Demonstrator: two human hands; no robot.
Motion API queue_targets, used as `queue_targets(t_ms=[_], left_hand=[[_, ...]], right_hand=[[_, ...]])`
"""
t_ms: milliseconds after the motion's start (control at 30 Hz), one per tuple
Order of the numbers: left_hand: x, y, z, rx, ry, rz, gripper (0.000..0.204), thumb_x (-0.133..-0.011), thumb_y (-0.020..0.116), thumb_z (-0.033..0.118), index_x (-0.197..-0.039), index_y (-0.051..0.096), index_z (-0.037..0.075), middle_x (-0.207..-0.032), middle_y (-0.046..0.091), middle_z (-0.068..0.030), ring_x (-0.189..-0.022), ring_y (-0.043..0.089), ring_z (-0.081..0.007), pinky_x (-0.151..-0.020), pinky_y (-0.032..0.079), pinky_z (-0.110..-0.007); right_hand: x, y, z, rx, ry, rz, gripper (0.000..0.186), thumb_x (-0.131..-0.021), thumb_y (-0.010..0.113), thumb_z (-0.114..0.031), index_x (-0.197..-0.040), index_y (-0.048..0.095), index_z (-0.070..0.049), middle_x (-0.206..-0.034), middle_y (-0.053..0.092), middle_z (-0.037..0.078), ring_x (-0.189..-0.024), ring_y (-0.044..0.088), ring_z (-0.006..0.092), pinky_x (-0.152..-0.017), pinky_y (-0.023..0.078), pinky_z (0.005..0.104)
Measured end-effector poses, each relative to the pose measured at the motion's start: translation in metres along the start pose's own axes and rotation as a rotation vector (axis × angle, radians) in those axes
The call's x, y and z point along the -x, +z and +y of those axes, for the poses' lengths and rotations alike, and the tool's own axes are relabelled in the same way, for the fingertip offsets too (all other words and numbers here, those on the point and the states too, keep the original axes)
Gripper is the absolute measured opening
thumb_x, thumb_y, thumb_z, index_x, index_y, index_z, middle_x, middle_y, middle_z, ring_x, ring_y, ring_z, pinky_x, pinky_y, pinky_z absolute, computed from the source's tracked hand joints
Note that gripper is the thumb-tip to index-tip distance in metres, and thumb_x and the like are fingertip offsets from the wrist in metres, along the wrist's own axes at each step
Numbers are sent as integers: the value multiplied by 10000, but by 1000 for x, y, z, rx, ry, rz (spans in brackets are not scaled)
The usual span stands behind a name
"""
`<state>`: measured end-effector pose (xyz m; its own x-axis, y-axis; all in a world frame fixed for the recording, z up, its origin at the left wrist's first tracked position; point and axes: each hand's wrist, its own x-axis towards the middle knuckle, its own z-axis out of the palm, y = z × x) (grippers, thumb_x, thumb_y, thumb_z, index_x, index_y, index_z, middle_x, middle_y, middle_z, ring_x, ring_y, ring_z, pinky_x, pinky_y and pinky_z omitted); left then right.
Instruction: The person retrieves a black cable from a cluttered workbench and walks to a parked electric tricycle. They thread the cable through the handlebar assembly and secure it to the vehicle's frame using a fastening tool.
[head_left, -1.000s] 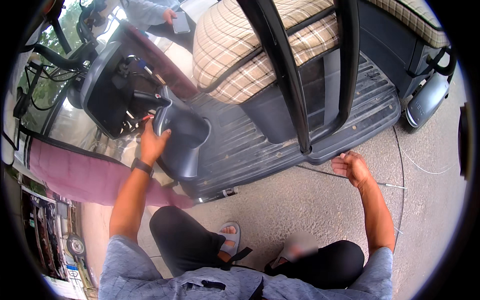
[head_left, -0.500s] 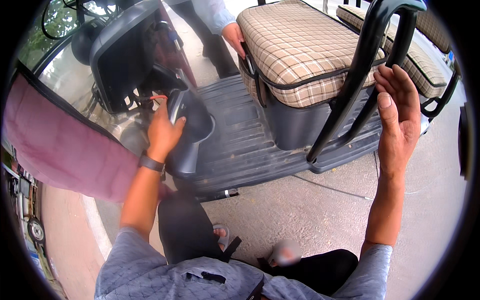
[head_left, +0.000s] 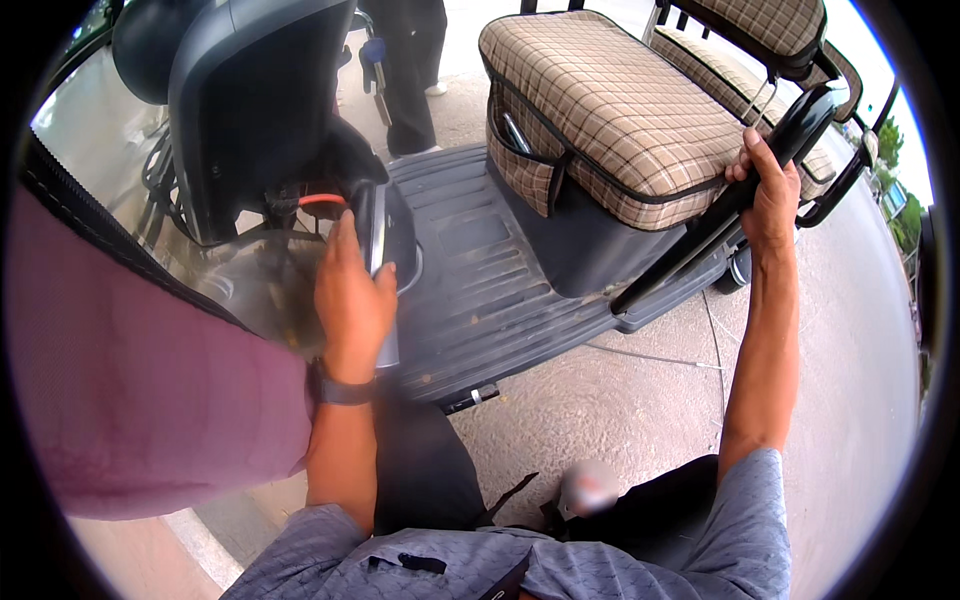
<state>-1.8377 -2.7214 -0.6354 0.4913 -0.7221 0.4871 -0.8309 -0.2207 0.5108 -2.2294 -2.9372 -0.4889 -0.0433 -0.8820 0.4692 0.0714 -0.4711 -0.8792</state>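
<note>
My left hand, with a dark band at its wrist, rests against the edge of a dark grey dashboard column. Its fingers stretch upward and its thumb stands apart; where exactly the fingertips press I cannot tell. Just above them shows an orange-red cable under the dashboard. On the right, my right hand is wrapped round a black tubular handrail. This rail rises beside a beige plaid seat on an open cart, whose side pocket holds a slim object.
The ribbed dark floor of the cart lies between the dashboard and the seat. A pink-tinted panel takes up the left side. Beyond the cart stands another person in dark trousers. A thin cable lies on the concrete ground.
My right hand went from raised with fingers apart to closed round the handrail. My left hand stays by the column. The view has shifted closer, and the other person's hand has left the seat.
</note>
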Motion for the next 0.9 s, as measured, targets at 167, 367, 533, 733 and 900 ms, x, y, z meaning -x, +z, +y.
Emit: queue_targets(t_ms=[167, 367, 533, 733, 900], left_hand=[[6, -5, 5, 80, 7, -14, 742, -797, 741, 32, -1468, 434, -42, -1437, 529, -283, -1327, 522, -430, -1100, 431, -434], [5, -3, 8, 61, 61, -81, 778, -806, 746, 86, -1486, 394, -51, -1437, 521, -282, -1318, 520, -439, -1102, 429, -437], [-7, -40, 65, -132, 186, -95, 670, -810, 751, 128, -1399, 502, -73, -1329, 596, -300, -1231, 591, -446, -1045, 473, -448], [-44, -118, 281, 205, 476, 135, 406, -865, 699, 17, -1261, 629, -40, -1153, 713, -193, -1017, 710, -248, -888, 568, -341], [-53, -150, 424, 316, 890, -406, 364, -810, 814, 123, -1131, 699, -4, -1048, 758, -158, -966, 747, -295, -833, 593, -351]], right_hand=[[8, 6, -11, 2, -13, 89, 222, -871, 802, -165, -923, 626, -41, -705, 556, 4, -594, 532, 107, -603, 465, 287], [5, -5, -13, -9, -66, 56, 229, -851, 820, -172, -867, 623, -57, -692, 570, -16, -562, 524, 81, -543, 430, 250], [1, -4, -9, -67, -8, -41, 219, -849, 821, -151, -833, 622, -59, -691, 567, -32, -589, 510, 63, -547, 415, 245], [4, -9, -18, -160, 60, -68, 237, -829, 827, -124, -870, 628, -4, -737, 586, -28, -702, 521, 58, -626, 453, 262], [2, -18, -27, -141, 133, -72, 268, -793, 835, -104, -863, 607, 17, -675, 547, -4, -653, 486, 63, -589, 448, 262]])
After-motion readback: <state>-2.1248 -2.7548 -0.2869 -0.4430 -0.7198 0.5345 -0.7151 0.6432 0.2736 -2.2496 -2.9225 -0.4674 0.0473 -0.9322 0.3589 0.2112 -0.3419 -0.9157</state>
